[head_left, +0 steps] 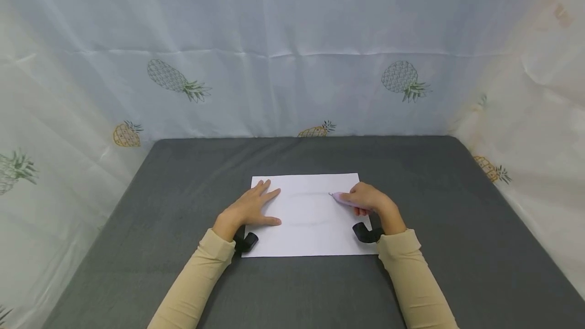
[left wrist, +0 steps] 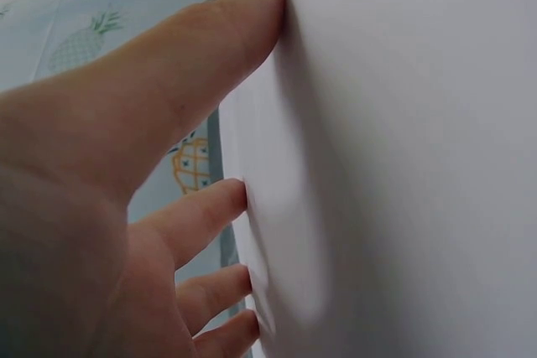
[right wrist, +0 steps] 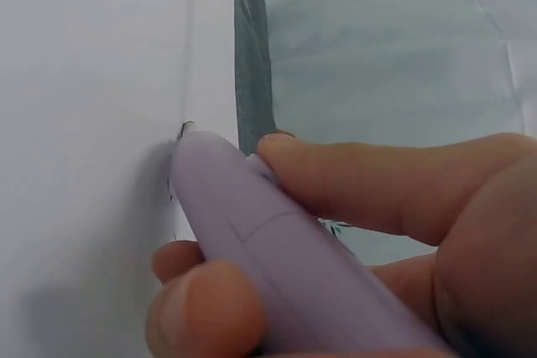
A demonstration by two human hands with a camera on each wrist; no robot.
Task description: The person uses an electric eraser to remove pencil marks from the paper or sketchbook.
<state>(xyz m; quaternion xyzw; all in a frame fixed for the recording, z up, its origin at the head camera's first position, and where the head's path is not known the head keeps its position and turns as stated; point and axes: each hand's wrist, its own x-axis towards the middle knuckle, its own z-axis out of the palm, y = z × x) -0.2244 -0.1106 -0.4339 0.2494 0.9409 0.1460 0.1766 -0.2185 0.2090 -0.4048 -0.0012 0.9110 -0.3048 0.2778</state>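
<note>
Perhaps the paper (head_left: 303, 217) skids if the left hand (head_left: 251, 207), spread wide on it, presses too lightly against the purple tool (right wrist: 252, 215) the right hand (head_left: 371, 199) grips.

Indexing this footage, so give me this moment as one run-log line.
left hand: fingers spread on white paper | right hand: grips lavender tool, tip over paper | paper: on grey table

Purple tool (right wrist: 281, 245) over white paper (head_left: 306, 235)
</note>
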